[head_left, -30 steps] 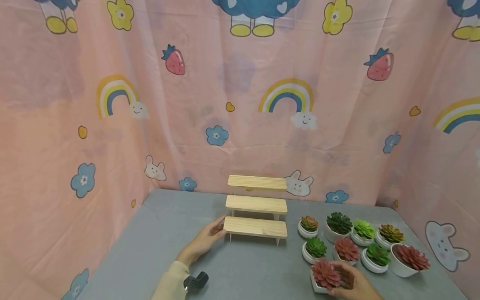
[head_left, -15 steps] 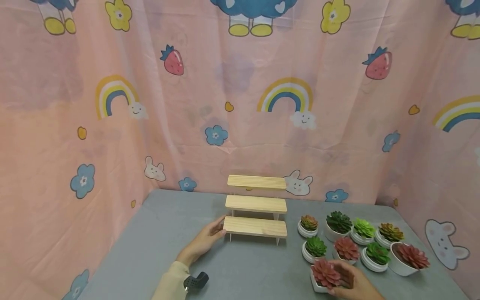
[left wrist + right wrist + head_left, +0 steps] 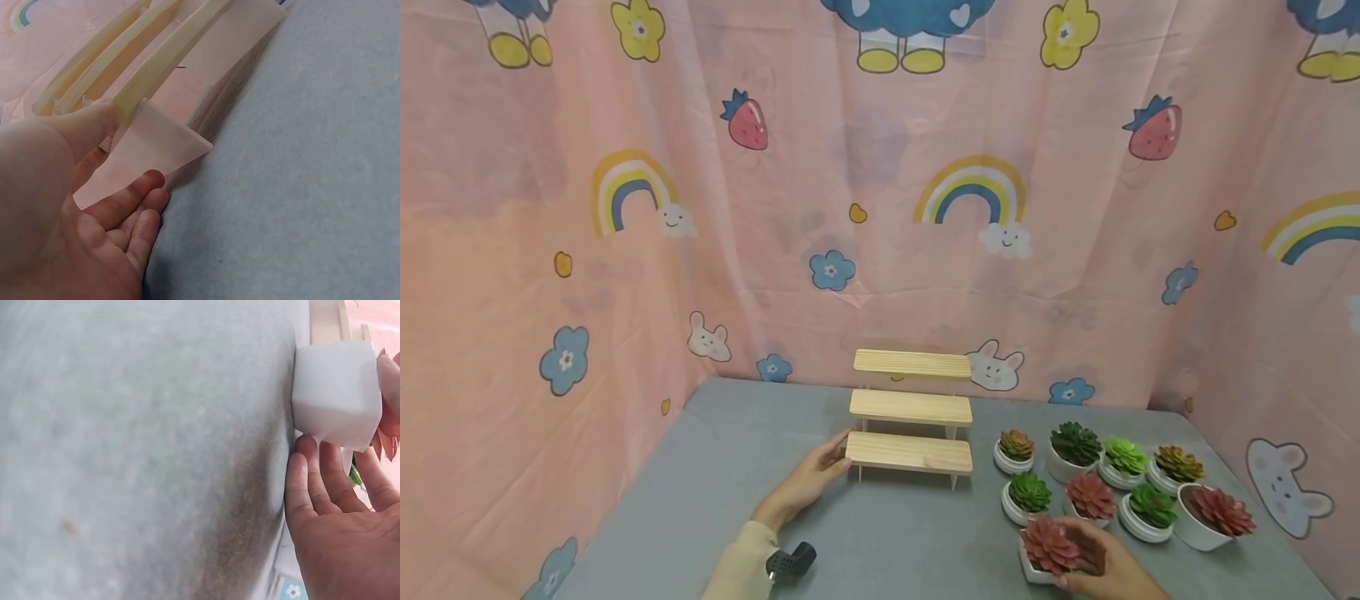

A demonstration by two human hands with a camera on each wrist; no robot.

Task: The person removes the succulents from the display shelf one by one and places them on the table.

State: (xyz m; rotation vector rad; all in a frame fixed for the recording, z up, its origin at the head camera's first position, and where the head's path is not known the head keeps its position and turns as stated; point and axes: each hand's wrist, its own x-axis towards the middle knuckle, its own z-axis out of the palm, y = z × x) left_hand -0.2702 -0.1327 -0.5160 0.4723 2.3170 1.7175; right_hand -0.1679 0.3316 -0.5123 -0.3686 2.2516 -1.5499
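Observation:
A three-step wooden display stand (image 3: 910, 453) with translucent legs is at the back middle in the head view. My left hand (image 3: 808, 479) holds the left end of its lowest board; the left wrist view shows the thumb on the board (image 3: 150, 75) and the fingers by the translucent leg (image 3: 147, 144). At the front right, my right hand (image 3: 1108, 560) grips a red succulent (image 3: 1049, 543) in a white square pot. Up close in the right wrist view, that white pot (image 3: 337, 394) rests on the table with fingertips against its side; the plant is mostly hidden.
Several other potted succulents stand behind and right of the held one, among them a dark green one (image 3: 1075, 443), a light green one (image 3: 1124, 455) and a red one (image 3: 1219, 510). A pink printed curtain (image 3: 775, 208) encloses the grey table (image 3: 737, 433) at the back and sides.

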